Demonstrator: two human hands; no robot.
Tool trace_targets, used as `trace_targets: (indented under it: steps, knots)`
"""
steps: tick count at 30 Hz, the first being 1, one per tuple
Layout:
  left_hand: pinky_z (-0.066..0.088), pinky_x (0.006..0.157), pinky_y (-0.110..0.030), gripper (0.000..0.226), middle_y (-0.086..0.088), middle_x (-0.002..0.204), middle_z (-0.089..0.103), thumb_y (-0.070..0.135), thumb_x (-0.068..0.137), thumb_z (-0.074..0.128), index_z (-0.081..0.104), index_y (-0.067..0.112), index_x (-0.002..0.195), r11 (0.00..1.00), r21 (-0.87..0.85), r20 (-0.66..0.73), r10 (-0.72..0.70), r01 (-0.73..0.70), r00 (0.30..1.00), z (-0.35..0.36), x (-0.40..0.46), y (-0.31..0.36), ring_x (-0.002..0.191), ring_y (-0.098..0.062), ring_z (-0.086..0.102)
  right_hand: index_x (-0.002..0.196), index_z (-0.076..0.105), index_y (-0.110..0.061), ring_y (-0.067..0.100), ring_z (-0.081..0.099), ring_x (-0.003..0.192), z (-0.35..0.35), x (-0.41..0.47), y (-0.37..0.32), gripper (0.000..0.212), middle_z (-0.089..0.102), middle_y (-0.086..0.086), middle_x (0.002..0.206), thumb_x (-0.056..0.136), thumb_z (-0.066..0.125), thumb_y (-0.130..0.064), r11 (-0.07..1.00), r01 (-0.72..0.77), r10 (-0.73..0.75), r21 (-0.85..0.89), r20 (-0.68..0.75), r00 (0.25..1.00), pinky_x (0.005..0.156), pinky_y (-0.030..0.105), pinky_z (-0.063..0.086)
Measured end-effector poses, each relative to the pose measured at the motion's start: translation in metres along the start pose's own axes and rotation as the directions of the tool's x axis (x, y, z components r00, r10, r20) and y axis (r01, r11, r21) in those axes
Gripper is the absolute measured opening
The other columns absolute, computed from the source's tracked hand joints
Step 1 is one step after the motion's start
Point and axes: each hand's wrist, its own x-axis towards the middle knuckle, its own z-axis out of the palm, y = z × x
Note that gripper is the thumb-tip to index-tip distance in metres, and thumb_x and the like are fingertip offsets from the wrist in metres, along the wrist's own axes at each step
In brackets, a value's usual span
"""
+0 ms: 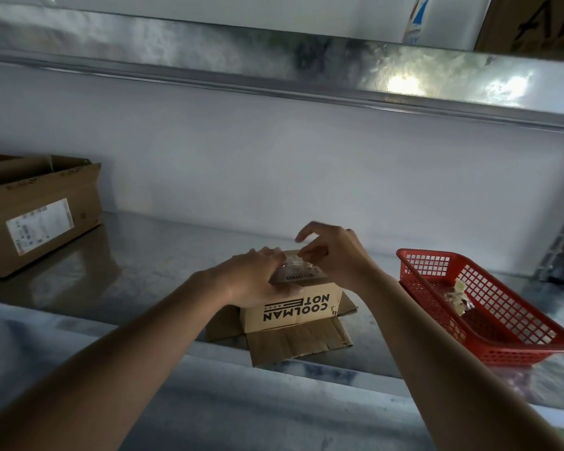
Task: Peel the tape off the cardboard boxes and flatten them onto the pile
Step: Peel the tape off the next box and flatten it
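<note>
A small cardboard box [293,312] printed "COOLMAN NOTE" stands upside down on the metal shelf, its lower flaps spread flat around it. My left hand [258,281] lies over the box's left top edge with the thumb against its front face, holding it steady. My right hand [332,252] hovers over the top, thumb and forefinger pinching clear tape [295,260] that runs across the top of the box. The far side of the box is hidden by both hands.
A red plastic basket [489,349] with crumpled tape scraps [456,296] sits to the right. A larger open cardboard box [39,219] with a white label stands at the far left. A metal shelf [306,70] overhangs the work surface; a white wall is behind.
</note>
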Motion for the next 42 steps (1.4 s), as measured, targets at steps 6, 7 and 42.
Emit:
trace_targets:
  steps: [6, 7, 42]
  knots:
    - [0.056, 0.076, -0.037, 0.059, 0.008, 0.112, 0.056, 0.073, 0.090, 0.058, 0.052, 0.029, 0.129, 0.999, -0.034, -0.025, 0.010, -0.011, 1.000, 0.002, 0.001, -0.003, 0.091, -0.008, 0.060, 0.111, 0.077, -0.019, 0.024, 0.071, 0.087, 0.000, 0.001, -0.007, 0.022, 0.073, 0.006, 0.111, 0.091, 0.079, -0.026, 0.967, -0.114, 0.130, -0.227, 0.060, 0.990, 0.071, 0.041, 0.062]
    - [0.055, 0.074, -0.036, 0.058, 0.009, 0.110, 0.056, 0.074, 0.090, 0.058, 0.053, 0.029, 0.127, 0.999, -0.036, -0.031, 0.011, -0.012, 0.999, 0.003, 0.001, -0.003, 0.090, -0.008, 0.060, 0.110, 0.078, -0.019, 0.024, 0.070, 0.086, 0.001, 0.001, -0.008, 0.020, 0.074, 0.006, 0.109, 0.092, 0.077, -0.027, 0.963, -0.113, 0.130, -0.247, 0.056, 0.990, 0.069, 0.041, 0.061]
    - [0.048, 0.102, -0.044, 0.069, 0.006, 0.159, 0.034, 0.073, 0.096, 0.047, 0.024, 0.050, 0.157, 0.995, 0.038, 0.104, 0.087, -0.092, 0.991, -0.002, 0.012, -0.011, 0.131, -0.022, 0.051, 0.127, 0.073, -0.027, 0.027, 0.073, 0.095, -0.004, -0.002, -0.002, 0.030, 0.073, 0.004, 0.123, 0.101, 0.063, -0.015, 0.969, -0.036, 0.068, -0.244, 0.124, 0.990, 0.069, 0.033, 0.063]
